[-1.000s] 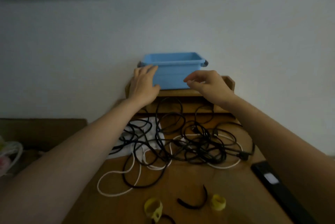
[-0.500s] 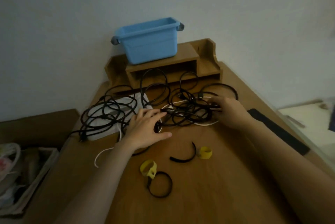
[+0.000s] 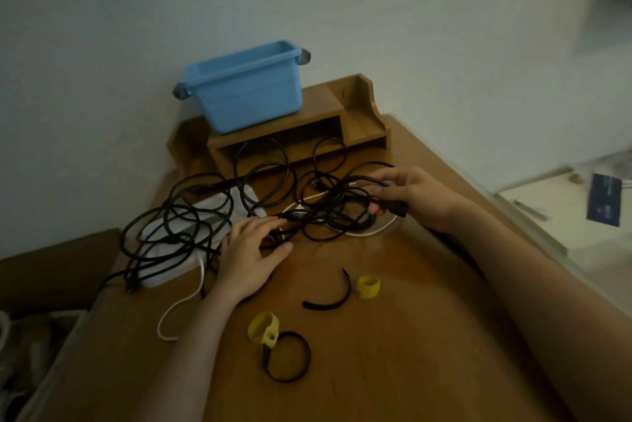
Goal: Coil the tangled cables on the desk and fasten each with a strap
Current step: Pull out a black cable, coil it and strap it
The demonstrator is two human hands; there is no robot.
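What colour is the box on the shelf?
The box is light blue, clearest in the head view.

I can read no text; the dark blue card point(image 3: 603, 199) at my right bears pale marks (too blurred).

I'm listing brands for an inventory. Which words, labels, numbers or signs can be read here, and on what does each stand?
No text can be read.
Dark blue card at the right edge: pale marks, too blurred to read.
Black plug in the grip of the right hand: no marking shows.
Blue bin and white power strip: no print shows.
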